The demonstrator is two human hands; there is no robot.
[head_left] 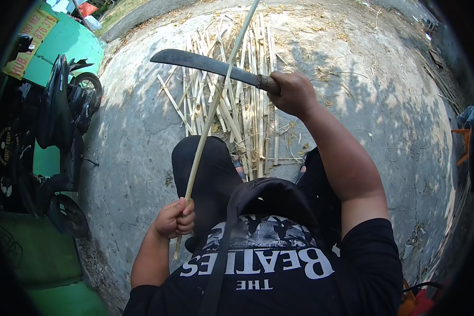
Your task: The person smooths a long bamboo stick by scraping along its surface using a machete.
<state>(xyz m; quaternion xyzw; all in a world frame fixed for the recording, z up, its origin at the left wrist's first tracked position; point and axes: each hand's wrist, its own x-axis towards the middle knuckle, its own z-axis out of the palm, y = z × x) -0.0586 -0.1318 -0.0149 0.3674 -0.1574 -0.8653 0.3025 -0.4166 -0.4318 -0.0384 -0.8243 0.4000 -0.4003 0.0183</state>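
Note:
My left hand (175, 218) is closed around the lower part of a long, thin bamboo strip (199, 152), whose short end sticks out below the fist. The strip slants up and to the right, past the top of the view. In my right hand (294, 94) is the wooden handle of a machete (195, 60), its dark, broad blade pointing left. The blade crosses the strip well above my left hand; I cannot tell whether its edge has bitten in. Beyond my knees a pile of split bamboo strips (255, 105) lies on the ground.
A dark motorbike (63, 121) stands at the left against a green wall (84, 39). Cracked concrete (126, 163) spreads around me, with dry leaves and thin shavings (332, 73) past the pile. An orange chair part (462, 142) shows at the far right.

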